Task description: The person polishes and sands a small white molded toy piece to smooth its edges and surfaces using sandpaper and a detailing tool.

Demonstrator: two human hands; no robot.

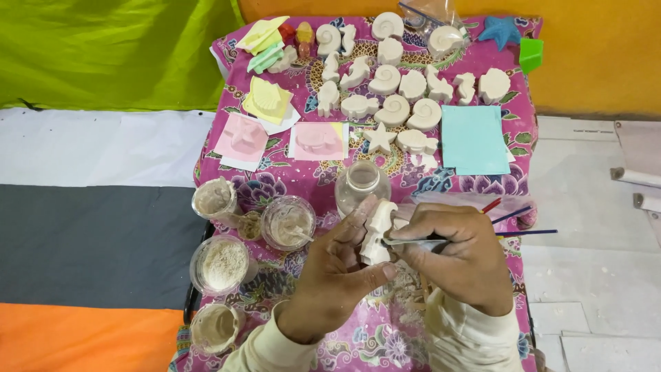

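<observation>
My left hand (335, 275) grips a white plaster seahorse figure (378, 231) upright above the table. A thin metal tool (413, 242) is held in my right hand (463, 258), its tip touching the figure's right side. Both hands hover over a pink floral cloth (289, 172) covering the small table. A clear glass jar (362, 184) stands just beyond the figure.
Several white plaster shells, seahorses and a starfish (379, 138) lie at the table's far half. Pink and yellow moulds (242, 136), a turquoise sheet (473, 139), plastic cups of plaster and powder (221, 264) at left, and thin brushes (527, 233) at right surround the hands.
</observation>
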